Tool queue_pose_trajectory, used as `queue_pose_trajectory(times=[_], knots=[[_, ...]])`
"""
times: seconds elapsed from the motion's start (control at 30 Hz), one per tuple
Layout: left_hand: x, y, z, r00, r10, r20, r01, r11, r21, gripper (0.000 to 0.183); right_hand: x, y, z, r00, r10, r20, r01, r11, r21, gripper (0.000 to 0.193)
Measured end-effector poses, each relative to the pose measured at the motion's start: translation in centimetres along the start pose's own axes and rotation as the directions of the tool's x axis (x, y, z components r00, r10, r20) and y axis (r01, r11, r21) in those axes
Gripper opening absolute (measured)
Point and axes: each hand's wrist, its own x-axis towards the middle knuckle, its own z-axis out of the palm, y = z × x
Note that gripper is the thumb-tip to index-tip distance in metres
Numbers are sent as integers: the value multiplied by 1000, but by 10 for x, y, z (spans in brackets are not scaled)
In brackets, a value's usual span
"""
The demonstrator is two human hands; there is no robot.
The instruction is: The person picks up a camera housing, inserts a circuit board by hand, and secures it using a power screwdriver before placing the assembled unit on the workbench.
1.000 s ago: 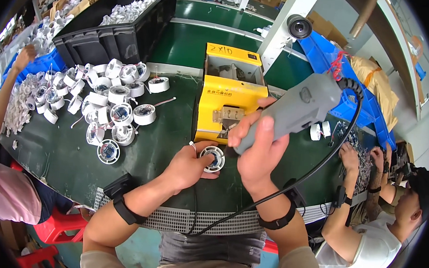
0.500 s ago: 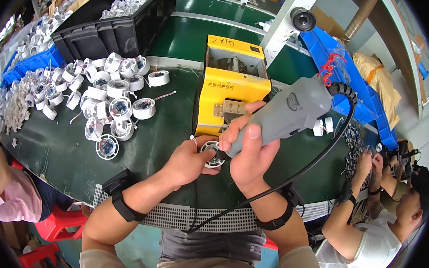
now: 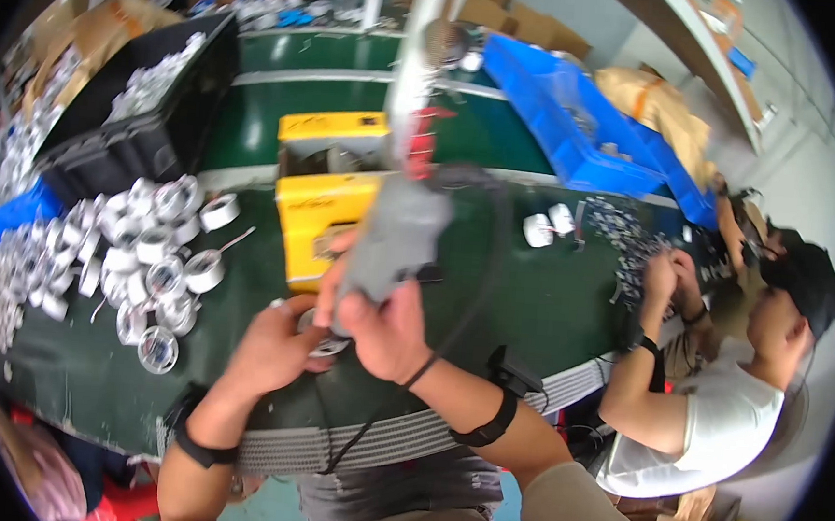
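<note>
In my right hand [image 3: 385,334] is a grey corded electric screwdriver [image 3: 398,235], fingers wrapped round its body, its lower end tilted down toward my left hand. Motion blurs the tool. My left hand [image 3: 279,350] grips a white round housing [image 3: 331,346] low over the green bench, with the thumb on top. Much of that housing is hidden by my fingers, and the screwdriver's tip cannot be made out. Just beyond both hands stands a yellow box-shaped machine [image 3: 325,201], partly covered by the tool.
Similar white ring housings [image 3: 160,267] lie heaped at the left, before a black crate [image 3: 120,157]. A blue tray [image 3: 582,127] stands far right, with small dark parts [image 3: 627,241] nearby. A co-worker [image 3: 707,416] sits at right. The black cable [image 3: 477,313] loops past my right wrist.
The whole view has swung, so bench and machine sit further left and more of the right side shows. Both hands keep their grips, with the screwdriver still over the housing.
</note>
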Motion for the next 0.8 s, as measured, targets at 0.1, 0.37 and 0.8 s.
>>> queue_pose_trajectory(times=[0.1, 0.37, 0.8], knots=[[-18, 33, -28, 952, 52, -302, 72, 920, 385, 30, 3, -22, -39, 986, -164, 35, 167, 976, -138, 73], [-31, 40, -75, 373, 618, -692, 116, 709, 696, 37, -15, -4, -236, 831, -269, -487, -537, -157, -829, 55], [-19, 14, 27, 762, 102, 640, 295, 825, -482, 63, -52, -45, -52, 884, -313, 348, 464, 487, -740, 37]])
